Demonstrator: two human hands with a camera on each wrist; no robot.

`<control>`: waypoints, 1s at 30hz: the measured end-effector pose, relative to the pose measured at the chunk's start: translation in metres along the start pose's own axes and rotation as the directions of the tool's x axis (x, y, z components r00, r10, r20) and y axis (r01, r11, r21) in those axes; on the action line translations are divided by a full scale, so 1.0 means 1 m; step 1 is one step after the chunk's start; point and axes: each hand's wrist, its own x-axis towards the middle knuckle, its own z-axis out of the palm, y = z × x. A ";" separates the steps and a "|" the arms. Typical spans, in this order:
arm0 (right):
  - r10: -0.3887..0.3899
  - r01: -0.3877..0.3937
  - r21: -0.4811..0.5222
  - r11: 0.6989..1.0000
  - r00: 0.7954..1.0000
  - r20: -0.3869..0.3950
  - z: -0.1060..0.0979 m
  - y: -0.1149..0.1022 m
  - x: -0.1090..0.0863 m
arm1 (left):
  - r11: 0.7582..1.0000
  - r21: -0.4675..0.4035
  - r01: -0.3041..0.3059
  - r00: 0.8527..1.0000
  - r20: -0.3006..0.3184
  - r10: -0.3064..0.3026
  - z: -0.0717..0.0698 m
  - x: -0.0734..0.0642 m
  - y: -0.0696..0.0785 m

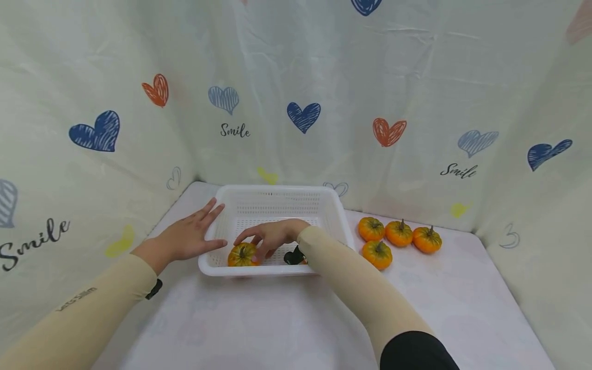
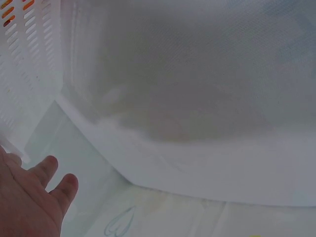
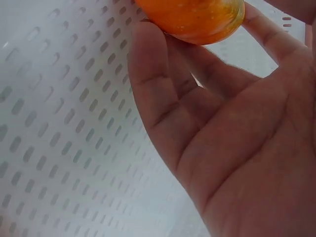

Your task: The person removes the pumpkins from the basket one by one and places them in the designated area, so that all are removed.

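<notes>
A white plastic basket with slotted walls stands on the table. Inside its front left corner lies a small orange-and-green pumpkin. My right hand reaches into the basket and holds that pumpkin, fingers curled around it; the right wrist view shows the pumpkin against the fingers. At the basket's left side my left hand is spread, fingers straight at the rim. In the left wrist view only part of the left hand shows. A dark green object, partly hidden by the right forearm, lies in the basket too.
Right of the basket, several small pumpkins sit grouped on the white-covered table. A curtain printed with hearts and "Smile" hangs behind the table and along both sides.
</notes>
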 end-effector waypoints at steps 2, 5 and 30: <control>0.006 -0.006 -0.005 1.000 1.000 0.000 -0.001 0.000 -0.001 | 1.000 0.006 0.003 1.000 0.003 -0.003 -0.001 0.001 0.000; 0.025 -0.024 -0.012 1.000 1.000 0.014 -0.001 0.001 -0.002 | 1.000 0.005 0.005 1.000 0.012 -0.005 -0.001 0.001 0.001; -0.021 0.014 -0.041 0.999 0.984 -0.178 -0.031 0.007 -0.050 | 1.000 -0.007 -0.018 1.000 0.009 0.018 -0.004 -0.001 0.001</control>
